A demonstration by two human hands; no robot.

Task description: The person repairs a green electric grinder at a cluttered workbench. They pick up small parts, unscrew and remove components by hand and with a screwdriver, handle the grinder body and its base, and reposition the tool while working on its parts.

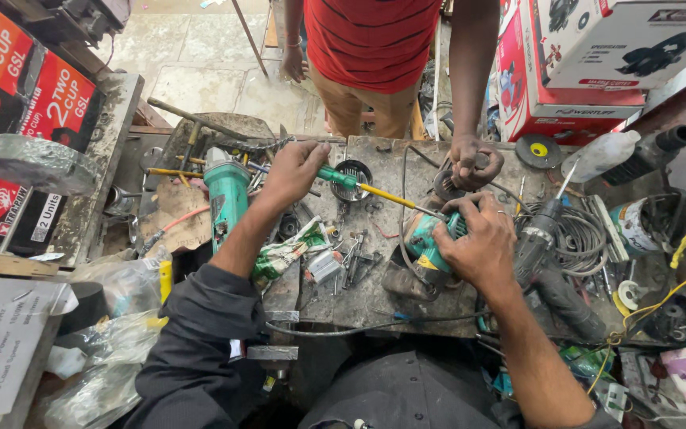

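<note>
My left hand [294, 171] grips the green handle of a long screwdriver with a yellow shank [375, 191]. Its tip points right, into a small teal power-tool body [430, 242]. My right hand [479, 245] clamps that teal body down on the grimy metal workbench [375, 306]. A round black part [352, 179] sits just behind the screwdriver. Loose screws and small metal bits [351, 258] lie between my arms.
Another person in a red shirt [371, 40] stands across the bench, one hand [474, 163] resting on a part. A teal angle grinder [226, 195] lies left. Coiled cable [581, 238], a grey drill [537, 238] and boxes [597, 56] crowd the right.
</note>
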